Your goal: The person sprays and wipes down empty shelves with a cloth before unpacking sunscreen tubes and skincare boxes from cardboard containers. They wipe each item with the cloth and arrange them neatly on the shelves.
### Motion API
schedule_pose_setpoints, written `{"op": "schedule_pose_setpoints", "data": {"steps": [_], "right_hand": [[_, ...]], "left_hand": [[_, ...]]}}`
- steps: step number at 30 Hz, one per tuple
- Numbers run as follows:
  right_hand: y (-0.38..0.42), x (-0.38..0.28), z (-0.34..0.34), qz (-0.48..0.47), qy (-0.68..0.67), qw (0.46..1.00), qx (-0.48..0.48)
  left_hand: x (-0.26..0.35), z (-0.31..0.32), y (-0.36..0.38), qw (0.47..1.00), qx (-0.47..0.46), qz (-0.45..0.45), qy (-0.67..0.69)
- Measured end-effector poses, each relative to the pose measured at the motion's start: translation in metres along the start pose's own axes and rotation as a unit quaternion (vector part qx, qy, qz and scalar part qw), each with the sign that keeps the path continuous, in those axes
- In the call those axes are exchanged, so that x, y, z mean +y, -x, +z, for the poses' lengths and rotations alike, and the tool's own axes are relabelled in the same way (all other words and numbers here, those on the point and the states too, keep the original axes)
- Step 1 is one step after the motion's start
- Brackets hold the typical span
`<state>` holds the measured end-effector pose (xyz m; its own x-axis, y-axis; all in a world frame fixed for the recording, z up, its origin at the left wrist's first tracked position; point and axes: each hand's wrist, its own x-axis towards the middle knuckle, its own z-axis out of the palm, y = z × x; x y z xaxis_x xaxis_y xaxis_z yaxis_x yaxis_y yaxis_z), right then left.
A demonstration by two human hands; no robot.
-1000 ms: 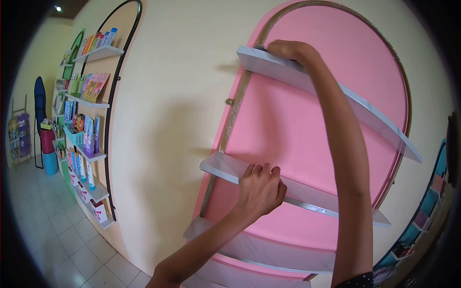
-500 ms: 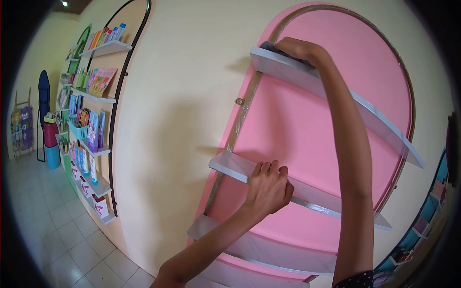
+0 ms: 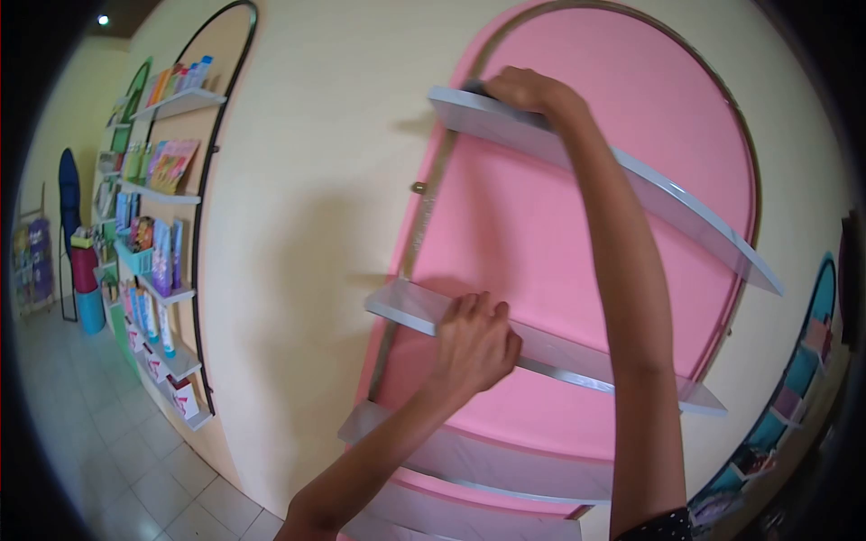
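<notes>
My right hand (image 3: 532,94) is raised to the top white shelf (image 3: 667,194), its fingers closed on a dark cloth (image 3: 474,87) lying on that shelf near its left end. Most of the cloth is hidden under the hand. Lower down, my left hand (image 3: 476,347) has its fingers curled over the front edge of the middle shelf (image 3: 404,304), gripping it. Both shelves are mounted on a pink arched panel (image 3: 577,243) with a brownish metal frame.
More white shelves (image 3: 505,460) sit below on the pink panel. At the left, a peach arched unit holds bottles and packets (image 3: 171,167). Beyond it stand a red and blue bin (image 3: 87,288) and a dark ironing board (image 3: 69,189). A teal shelf unit (image 3: 798,379) is at the right.
The view has shifted slightly, so the pink panel and both hands appear further left. My right hand remains on the dark cloth and my left hand on the middle shelf.
</notes>
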<state>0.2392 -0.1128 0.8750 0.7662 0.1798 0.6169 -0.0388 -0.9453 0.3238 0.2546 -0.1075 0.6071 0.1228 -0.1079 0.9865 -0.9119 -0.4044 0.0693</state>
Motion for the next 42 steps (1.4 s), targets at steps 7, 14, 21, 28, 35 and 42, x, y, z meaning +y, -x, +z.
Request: {"op": "schedule_pose_setpoints", "data": {"steps": [7, 14, 21, 28, 35, 42], "right_hand": [[0.033, 0.036, -0.004, 0.011, -0.049, 0.995, 0.083], [0.102, 0.103, -0.022, -0.032, -0.051, 0.99, 0.128], [0.172, 0.194, -0.042, 0.075, -0.014, 0.983, 0.164], [0.262, 0.289, -0.065, 0.237, 0.113, 0.949, 0.175], [0.309, 0.349, -0.078, 0.275, 0.369, 0.886, 0.053], [0.299, 0.328, -0.078, 0.3, 0.294, 0.906, 0.054]], "left_hand": [[0.001, 0.001, -0.002, 1.0, 0.002, 0.018, -0.022], [0.007, -0.008, -0.004, 0.999, -0.024, 0.001, -0.04], [0.006, -0.004, -0.002, 0.998, -0.033, -0.007, -0.055], [0.009, -0.005, -0.002, 0.998, -0.02, -0.01, -0.065], [0.011, -0.004, -0.002, 0.998, -0.018, -0.021, -0.063], [0.012, -0.002, -0.002, 0.997, -0.005, -0.008, -0.076]]}}
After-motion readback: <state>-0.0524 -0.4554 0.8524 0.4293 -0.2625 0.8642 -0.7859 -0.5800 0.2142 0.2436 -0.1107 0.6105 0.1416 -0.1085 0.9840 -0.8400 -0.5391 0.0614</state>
